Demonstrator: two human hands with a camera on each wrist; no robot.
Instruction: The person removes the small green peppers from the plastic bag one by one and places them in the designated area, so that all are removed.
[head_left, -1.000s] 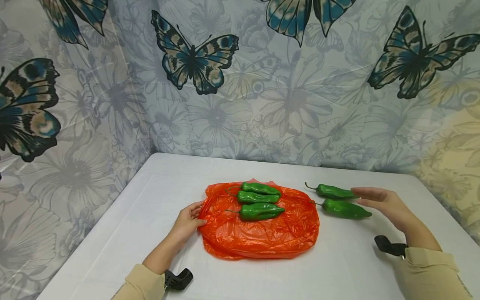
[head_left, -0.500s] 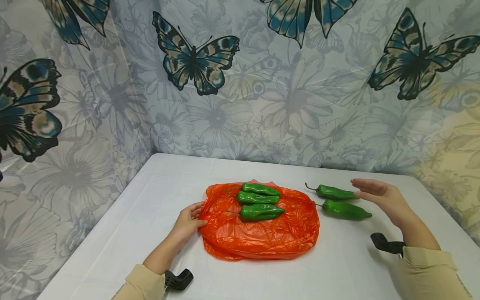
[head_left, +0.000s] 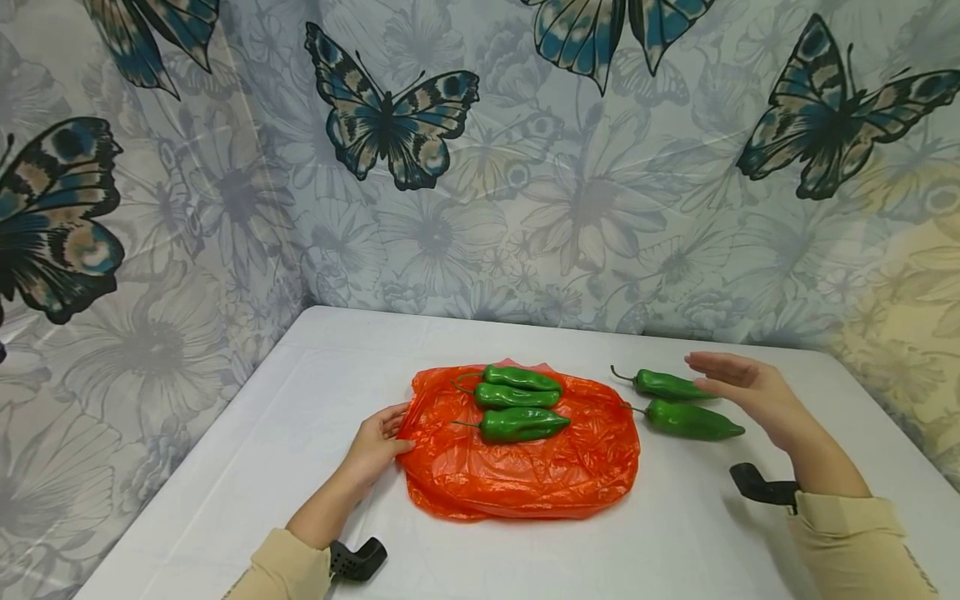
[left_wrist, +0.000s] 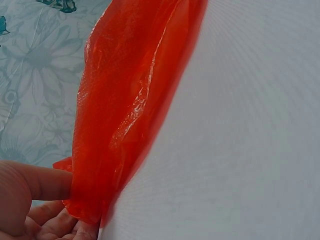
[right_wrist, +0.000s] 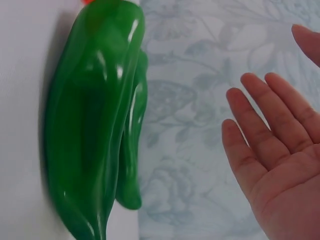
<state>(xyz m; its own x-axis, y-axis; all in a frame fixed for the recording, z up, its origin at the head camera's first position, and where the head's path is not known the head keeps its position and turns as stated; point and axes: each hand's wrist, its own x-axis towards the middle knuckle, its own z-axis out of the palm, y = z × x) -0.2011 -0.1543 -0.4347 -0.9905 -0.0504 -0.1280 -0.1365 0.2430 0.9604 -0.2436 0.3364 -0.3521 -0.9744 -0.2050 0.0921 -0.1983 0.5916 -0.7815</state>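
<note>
A crumpled orange-red plastic bag [head_left: 525, 483] lies flat on the white table. My left hand [head_left: 372, 443] pinches its left edge; in the left wrist view the thumb [left_wrist: 52, 184] presses the thin plastic [left_wrist: 95, 200] against the fingers. Three green peppers lie side by side on the bag: a back one [head_left: 522, 378], a middle one [head_left: 516, 395] and a front one [head_left: 523, 425]. Right of the bag lie a far pepper [head_left: 670, 384] and a near pepper [head_left: 693, 419]. My right hand [head_left: 753, 396] hovers by these two with its fingers extended, holding nothing.
The white-covered table [head_left: 300, 400] ends at a patterned cloth backdrop [head_left: 480, 217] with butterflies, behind and at the left. Black wrist mounts, one on the left wrist [head_left: 358, 559] and one on the right [head_left: 761, 487], stick out inward.
My right hand has risen slightly off the far pepper and shifted left and back. The left hand, the bag and all the peppers have stayed in place.
</note>
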